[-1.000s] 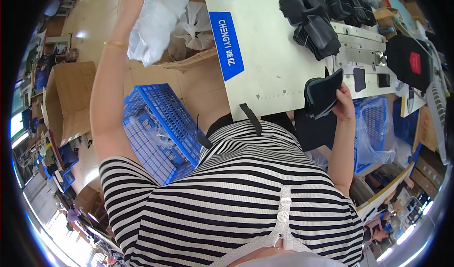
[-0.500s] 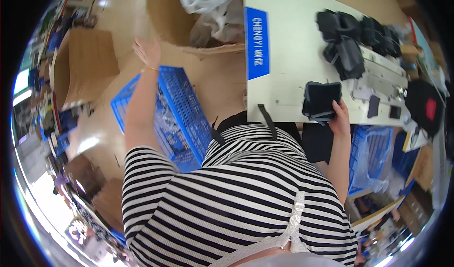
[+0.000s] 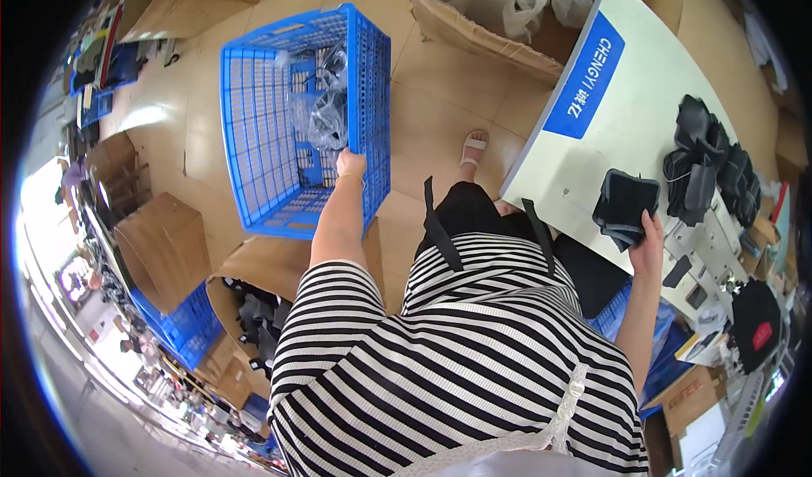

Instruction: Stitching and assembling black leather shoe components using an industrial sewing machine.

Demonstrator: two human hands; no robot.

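My left hand (image 3: 351,164) is closed on the near right rim of a blue plastic crate (image 3: 370,96), which stands on the floor at my left. Inside the crate lie clear plastic bags (image 3: 328,120) with dark contents I cannot make out. Over at the white table, my right hand (image 3: 650,244) grips a small stack of black fabric pieces (image 3: 626,205) by its right edge, thumb on top. Beyond that stack, bundles of black straps or pouches (image 3: 698,160) lie on the white tabletop (image 3: 584,160).
An open cardboard box (image 3: 482,50) with white plastic bags stands beyond the table's left edge. Another carton (image 3: 292,257) with dark pieces sits beside my left arm. My sandalled foot (image 3: 474,145) is between crate and table. A black cloth item (image 3: 755,325) with a red patch lies far right.
My view has turned left, so the table appears farther right. My left hand was outstretched and free beyond the crate; now it grips the crate's rim. The right hand keeps the fabric stack.
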